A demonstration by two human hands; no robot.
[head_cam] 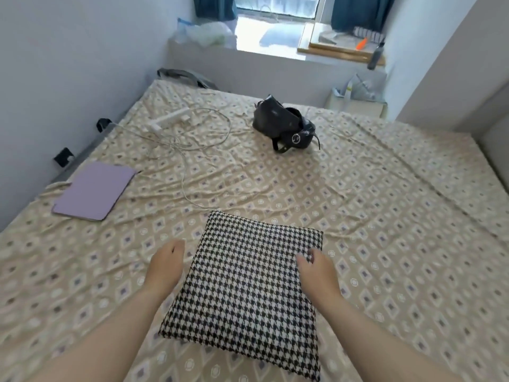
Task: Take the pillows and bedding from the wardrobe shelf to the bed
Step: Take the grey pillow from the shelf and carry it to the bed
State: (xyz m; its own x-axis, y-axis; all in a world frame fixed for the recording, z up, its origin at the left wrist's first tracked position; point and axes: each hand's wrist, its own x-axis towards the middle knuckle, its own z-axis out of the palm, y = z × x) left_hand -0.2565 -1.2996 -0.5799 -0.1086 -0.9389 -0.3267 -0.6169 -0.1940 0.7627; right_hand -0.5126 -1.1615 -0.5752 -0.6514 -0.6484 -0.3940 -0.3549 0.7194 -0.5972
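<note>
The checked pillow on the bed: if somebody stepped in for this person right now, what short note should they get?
Left hand: open, empty, beside the pillow's left edge.
Right hand: open, over the pillow's right edge; contact unclear.
Houndstooth pillow: lying flat on the bed, near side.
Done: this one pillow is on the bed.
Left: the wardrobe shelf is out of view, so go back and check it for more pillows and bedding.

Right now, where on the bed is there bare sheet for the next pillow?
Right of the houndstooth pillow, below the black bag, the bed is bare. The far left is crowded: purple tablet case, white cables.
</note>
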